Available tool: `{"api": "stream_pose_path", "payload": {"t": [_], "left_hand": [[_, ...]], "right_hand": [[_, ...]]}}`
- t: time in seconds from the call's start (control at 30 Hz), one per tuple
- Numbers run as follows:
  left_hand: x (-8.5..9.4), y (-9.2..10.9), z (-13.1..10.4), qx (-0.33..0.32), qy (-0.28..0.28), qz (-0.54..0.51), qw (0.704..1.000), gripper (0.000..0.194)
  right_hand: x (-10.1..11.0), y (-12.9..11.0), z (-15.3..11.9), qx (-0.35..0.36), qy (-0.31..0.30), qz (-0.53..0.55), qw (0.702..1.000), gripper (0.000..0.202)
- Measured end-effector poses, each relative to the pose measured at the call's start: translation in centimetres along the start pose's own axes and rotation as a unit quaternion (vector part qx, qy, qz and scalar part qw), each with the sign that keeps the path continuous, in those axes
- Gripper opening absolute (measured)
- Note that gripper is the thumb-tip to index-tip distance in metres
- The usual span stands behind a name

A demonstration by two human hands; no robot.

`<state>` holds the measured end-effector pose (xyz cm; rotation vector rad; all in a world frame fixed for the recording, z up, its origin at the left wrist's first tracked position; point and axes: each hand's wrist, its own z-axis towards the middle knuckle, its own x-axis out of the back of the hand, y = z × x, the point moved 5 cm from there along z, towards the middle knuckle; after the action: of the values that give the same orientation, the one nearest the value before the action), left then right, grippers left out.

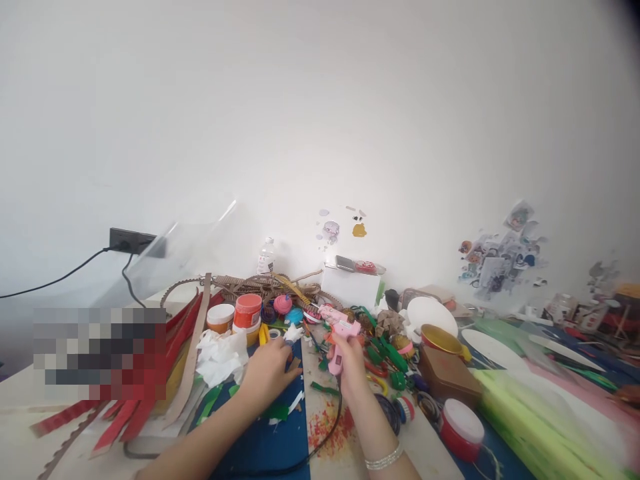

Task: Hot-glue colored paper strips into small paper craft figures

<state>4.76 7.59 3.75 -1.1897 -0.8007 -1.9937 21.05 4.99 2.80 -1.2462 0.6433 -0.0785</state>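
A pink glue gun is gripped in my right hand, its nozzle pointing away toward the back of the table. A dark cord runs down from its handle. My left hand reaches over the blue mat, palm down, with the thumb stretched out to the right; its fingertips are partly hidden, near a small white roll and a piece of white material. Green scraps lie below this hand on the mat.
Paint jars and crumpled white tissue stand left of the hands. Red strips lie farther left. Green bundles, a brown box and a red jar are on the right. A bottle stands by the wall.
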Motion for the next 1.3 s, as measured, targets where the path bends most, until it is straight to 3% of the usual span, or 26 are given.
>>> {"api": "stream_pose_path", "payload": {"t": [0.1,0.47,0.67,0.97,1.3], "left_hand": [[-0.7,0.1,-0.1,0.012,-0.043,0.02,0.999,0.018],[-1.4,-0.4,-0.2,0.004,-0.054,-0.03,0.998,0.027],[-1.2,-0.5,0.0,0.001,-0.024,-0.068,0.997,0.017],[1.0,-2.1,0.8,0.012,0.107,-0.099,0.989,0.03],[0.1,-2.0,1.7,-0.041,0.085,-0.062,0.994,0.03]], "right_hand": [[0.1,0.2,0.1,0.004,0.005,-0.006,1.0,0.022],[0.0,-0.1,0.0,0.005,-0.007,-0.01,1.0,0.023],[0.1,-0.1,-0.1,0.001,-0.003,-0.008,1.0,0.024],[0.2,0.2,0.3,-0.004,0.004,0.005,1.0,0.027],[-0.4,-0.6,-0.6,0.002,-0.02,0.025,0.999,0.025]]}}
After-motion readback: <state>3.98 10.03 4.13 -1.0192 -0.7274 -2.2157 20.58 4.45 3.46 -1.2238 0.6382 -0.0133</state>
